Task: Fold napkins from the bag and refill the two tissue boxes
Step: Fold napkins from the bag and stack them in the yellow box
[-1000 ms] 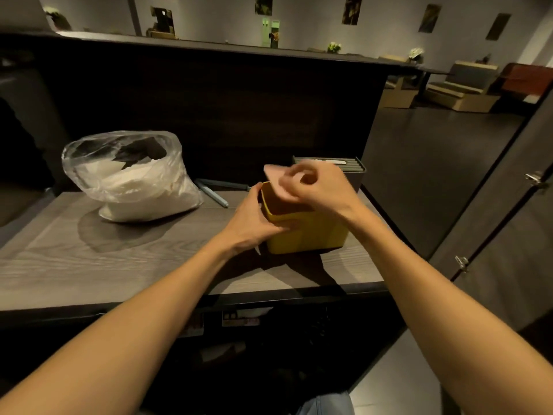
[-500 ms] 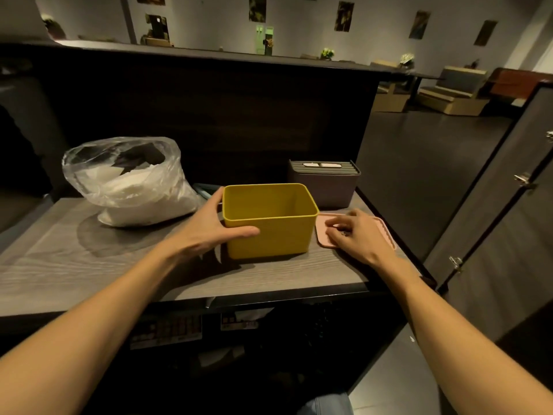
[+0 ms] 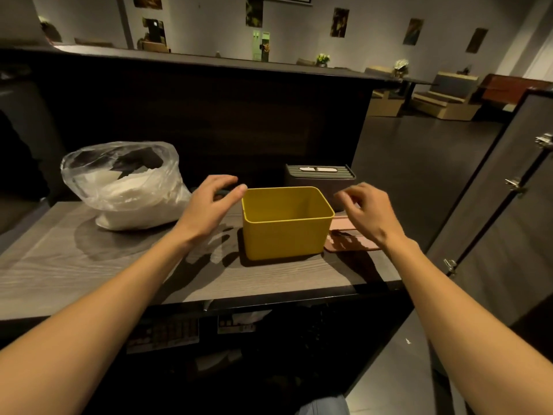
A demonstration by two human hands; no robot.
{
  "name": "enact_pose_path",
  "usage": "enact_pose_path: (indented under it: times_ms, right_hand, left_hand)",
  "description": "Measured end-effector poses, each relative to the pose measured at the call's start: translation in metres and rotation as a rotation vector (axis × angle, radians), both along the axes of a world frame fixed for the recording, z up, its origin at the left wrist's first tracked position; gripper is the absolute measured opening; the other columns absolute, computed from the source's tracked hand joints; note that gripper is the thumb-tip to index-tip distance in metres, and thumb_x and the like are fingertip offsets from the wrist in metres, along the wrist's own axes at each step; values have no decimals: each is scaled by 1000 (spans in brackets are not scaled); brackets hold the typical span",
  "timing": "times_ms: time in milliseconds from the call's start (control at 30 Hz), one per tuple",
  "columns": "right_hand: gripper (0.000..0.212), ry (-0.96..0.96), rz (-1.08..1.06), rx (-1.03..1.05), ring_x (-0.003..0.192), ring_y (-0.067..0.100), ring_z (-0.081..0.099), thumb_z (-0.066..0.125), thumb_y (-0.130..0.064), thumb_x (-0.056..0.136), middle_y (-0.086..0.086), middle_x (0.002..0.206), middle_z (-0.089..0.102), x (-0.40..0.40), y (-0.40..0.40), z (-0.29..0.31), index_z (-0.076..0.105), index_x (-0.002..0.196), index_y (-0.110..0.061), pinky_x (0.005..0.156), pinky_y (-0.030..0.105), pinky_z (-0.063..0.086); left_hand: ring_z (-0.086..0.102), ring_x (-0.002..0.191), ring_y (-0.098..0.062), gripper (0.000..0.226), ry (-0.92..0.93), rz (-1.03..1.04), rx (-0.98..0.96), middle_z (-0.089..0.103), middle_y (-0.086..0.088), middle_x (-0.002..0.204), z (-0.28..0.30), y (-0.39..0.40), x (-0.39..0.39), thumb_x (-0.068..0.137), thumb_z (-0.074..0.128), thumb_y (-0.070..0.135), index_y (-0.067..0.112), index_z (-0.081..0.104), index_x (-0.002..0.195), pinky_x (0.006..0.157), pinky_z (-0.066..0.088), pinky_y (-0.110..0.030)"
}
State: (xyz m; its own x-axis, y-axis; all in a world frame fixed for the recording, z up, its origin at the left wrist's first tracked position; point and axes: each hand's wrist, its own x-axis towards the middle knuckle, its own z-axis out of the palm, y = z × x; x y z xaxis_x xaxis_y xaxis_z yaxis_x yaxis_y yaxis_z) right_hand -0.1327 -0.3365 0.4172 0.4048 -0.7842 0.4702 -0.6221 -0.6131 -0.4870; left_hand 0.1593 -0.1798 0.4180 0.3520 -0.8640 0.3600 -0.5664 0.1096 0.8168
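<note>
While the right hand hovers, it partly hides the pink lid.

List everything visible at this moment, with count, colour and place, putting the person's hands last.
plastic bag of napkins: 1, clear with white napkins, counter's left
yellow box: 1, yellow, open and empty, counter's middle
pink lid: 1, pink, flat beside the yellow box's right side
grey box: 1, dark grey, lid on, behind the yellow box
counter: 1, grey wood grain
left hand: 1, fingers spread, holds nothing, left of the yellow box
right hand: 1, fingers loosely curled, holds nothing, above the pink lid
</note>
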Motion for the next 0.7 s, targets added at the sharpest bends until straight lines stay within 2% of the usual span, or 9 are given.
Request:
enact_pose_path:
  times_ms: [100,167,300,400,500,567,600,633,700]
  right_hand:
    - [30,-94,-14,-30,93,13,62,58,-34,105,-3,105,65,24,8,18,75,118,-13,71,14,43]
    - [30,-102,12,-56,97,15,63,59,-35,105,-1,108,66,46,14,28,74,118,-12,73,15,46]
    - [25,-101,152,-95,96,12,61,61,-32,104,-1,107,66,116,43,49,75,116,-16,78,20,50]
    - [22,-105,284,-116,95,10,61,61,-31,103,-4,105,66,181,74,57,75,115,-20,84,25,54]
    - [22,-111,439,-100,103,10,63,61,-19,102,-1,114,68,243,100,60,74,119,-20,89,23,53]
    - [28,-57,553,-71,110,13,63,61,-10,100,2,122,68,280,110,58,72,125,-18,94,25,53]
    - [32,2,589,-60,114,15,63,62,-9,99,3,127,67,295,112,55,70,129,-18,96,29,54]
    - [37,81,600,-43,120,19,62,63,-9,98,4,133,65,308,112,52,67,133,-19,99,34,53]
    - [47,259,568,12,134,24,53,60,-13,98,6,147,57,325,109,46,57,145,-20,109,40,47]
  left_hand:
    - [55,113,4,35,-70,53,-90,59,10,127,8,1,7,102,61,39,18,68,129,94,49,-20]
    - [57,111,2,26,-98,55,-120,61,9,122,14,5,13,102,62,33,18,71,122,91,50,-20]
    - [61,107,-3,21,-220,133,-175,64,8,118,24,24,37,100,66,25,16,74,117,87,48,-15]
    - [63,110,-12,20,-383,279,-241,68,-1,118,30,44,71,95,71,13,9,76,114,96,48,-23]
    - [65,112,-21,26,-476,395,-238,69,-8,120,35,59,112,91,72,5,6,75,117,100,48,-28]
    - [62,122,-23,45,-508,394,-81,67,-7,130,38,62,140,87,79,28,10,71,127,105,45,-30]
    - [58,129,-24,69,-563,371,44,65,-6,137,39,63,153,79,77,52,12,67,134,111,43,-36]
    - [51,137,-26,96,-641,351,177,59,-6,145,39,63,165,67,68,74,15,61,142,116,37,-44]
    - [31,150,-25,135,-701,354,424,40,-3,161,33,65,183,44,48,95,21,41,156,124,19,-50]
